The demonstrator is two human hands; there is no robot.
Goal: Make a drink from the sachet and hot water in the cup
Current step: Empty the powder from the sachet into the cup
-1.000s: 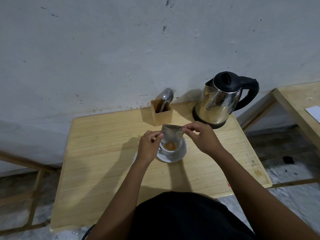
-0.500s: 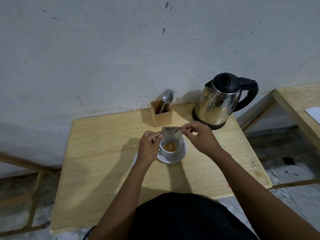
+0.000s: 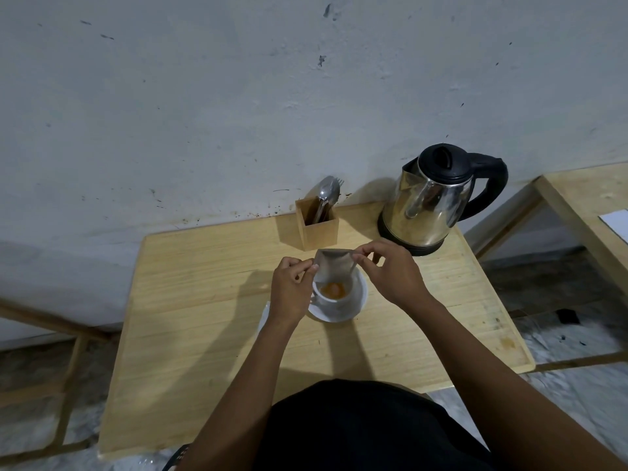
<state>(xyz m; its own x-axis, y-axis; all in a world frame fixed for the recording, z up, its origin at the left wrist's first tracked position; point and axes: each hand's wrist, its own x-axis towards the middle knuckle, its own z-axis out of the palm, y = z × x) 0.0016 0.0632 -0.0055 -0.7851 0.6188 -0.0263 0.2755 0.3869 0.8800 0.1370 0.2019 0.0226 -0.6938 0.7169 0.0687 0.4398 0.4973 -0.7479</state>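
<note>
Being pinched at both sides by left hand [image 3: 290, 294] and right hand [image 3: 390, 277], sachet [image 3: 334, 268] held over cup [image 3: 334, 304] mid-frame; orange powder [image 3: 334, 290] seen in cup; kettle [image 3: 431, 205] upper right

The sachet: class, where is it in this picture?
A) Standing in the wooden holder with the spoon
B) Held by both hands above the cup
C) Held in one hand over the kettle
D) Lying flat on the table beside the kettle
B: the left hand and the right hand each pinch an upper corner of the sachet, which hangs over the cup.
</note>
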